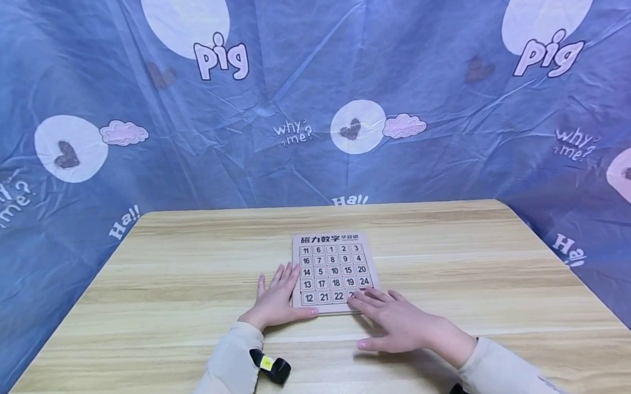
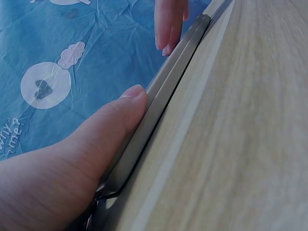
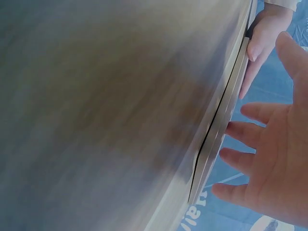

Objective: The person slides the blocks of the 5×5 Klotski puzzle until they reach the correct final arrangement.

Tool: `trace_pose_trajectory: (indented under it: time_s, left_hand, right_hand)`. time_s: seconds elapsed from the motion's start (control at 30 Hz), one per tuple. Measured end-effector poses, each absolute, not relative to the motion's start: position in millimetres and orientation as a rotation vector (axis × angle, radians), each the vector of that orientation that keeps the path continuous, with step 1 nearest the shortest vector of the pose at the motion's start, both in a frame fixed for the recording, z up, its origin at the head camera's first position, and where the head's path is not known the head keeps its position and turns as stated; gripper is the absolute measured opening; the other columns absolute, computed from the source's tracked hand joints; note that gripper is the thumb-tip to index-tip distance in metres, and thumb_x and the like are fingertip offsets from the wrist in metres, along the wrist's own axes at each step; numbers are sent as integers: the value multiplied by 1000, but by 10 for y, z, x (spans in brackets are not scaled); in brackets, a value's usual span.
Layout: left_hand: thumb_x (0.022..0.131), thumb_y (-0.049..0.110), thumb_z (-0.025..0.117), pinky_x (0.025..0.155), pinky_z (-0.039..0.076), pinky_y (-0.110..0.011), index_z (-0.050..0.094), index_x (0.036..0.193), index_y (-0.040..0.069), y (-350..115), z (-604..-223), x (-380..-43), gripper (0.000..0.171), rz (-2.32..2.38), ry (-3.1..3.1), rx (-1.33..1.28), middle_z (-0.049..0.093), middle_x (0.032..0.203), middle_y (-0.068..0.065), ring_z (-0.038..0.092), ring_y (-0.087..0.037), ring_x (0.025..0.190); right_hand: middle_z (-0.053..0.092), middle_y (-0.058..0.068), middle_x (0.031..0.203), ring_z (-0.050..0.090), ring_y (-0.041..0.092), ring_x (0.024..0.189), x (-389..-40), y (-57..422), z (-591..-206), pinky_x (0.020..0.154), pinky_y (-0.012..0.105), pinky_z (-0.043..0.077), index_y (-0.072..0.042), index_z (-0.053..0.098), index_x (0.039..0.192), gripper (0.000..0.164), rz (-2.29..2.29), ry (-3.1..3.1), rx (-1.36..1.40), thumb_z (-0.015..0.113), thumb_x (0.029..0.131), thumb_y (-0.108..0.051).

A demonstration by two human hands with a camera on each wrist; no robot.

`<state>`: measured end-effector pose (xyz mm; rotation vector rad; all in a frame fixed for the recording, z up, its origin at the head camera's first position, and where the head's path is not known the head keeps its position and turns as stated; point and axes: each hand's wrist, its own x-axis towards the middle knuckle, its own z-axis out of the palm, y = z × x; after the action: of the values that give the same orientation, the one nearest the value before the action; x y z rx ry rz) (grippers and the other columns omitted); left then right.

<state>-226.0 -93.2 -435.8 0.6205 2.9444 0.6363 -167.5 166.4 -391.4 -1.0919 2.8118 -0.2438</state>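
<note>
A flat, pale number sliding puzzle [image 1: 334,309] lies on the table, its rows of square numbered tiles below a printed title. My left hand [image 1: 276,300] steadies its lower left corner, with straight fingers along the left side. The left thumb [image 2: 120,113] rests at the front edge. My right hand [image 1: 398,322] is spread over the lower right corner, fingertips on the bottom row. Those fingers partly cover the tile right of 22 and hide the corner place beneath 24. In the right wrist view the right fingers [image 3: 240,161] are spread apart, with nothing gripped.
The wood-grain table [image 1: 188,261] extends around the puzzle on every side. A blue printed cloth [image 1: 285,71] hangs behind it and along both sides. Each sleeve has a black wrist strap, the left one [image 1: 275,369] with a yellow label.
</note>
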Motion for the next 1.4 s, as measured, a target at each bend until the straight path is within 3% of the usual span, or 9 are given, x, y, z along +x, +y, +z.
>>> trace_pose_trajectory:
  time_s: [0.5, 0.93, 1.4]
  left_hand:
    - [59, 75, 49, 95, -10, -52, 13, 139, 12, -925, -4354, -2254, 108, 638, 2936, 620, 9, 142, -9, 2, -24, 128]
    - [58, 76, 48, 95, -10, -52, 12, 139, 13, -930, -4344, -2250, 109, 639, 2929, 617, 8, 142, -9, 2, -23, 128]
    - [59, 76, 48, 95, -10, -52, 13, 139, 12, -933, -4353, -2262, 109, 635, 2943, 620, 10, 142, -9, 3, -23, 128]
  right_hand:
    - [32, 11, 135, 22, 37, 122, -1815, 1625, -3845, 91, 61, 17, -9, 29, 135, 76, -313, 2802, -1067, 44, 79, -58]
    - [24, 13, 138, 18, 39, 123, -2108, 1710, -3899, 92, 60, 15, -7, 23, 136, 83, -318, 2854, -849, 41, 77, -62]
    - [30, 10, 136, 20, 37, 123, -2049, 1695, -3901, 93, 59, 15, -8, 24, 137, 84, -294, 2856, -774, 43, 76, -63]
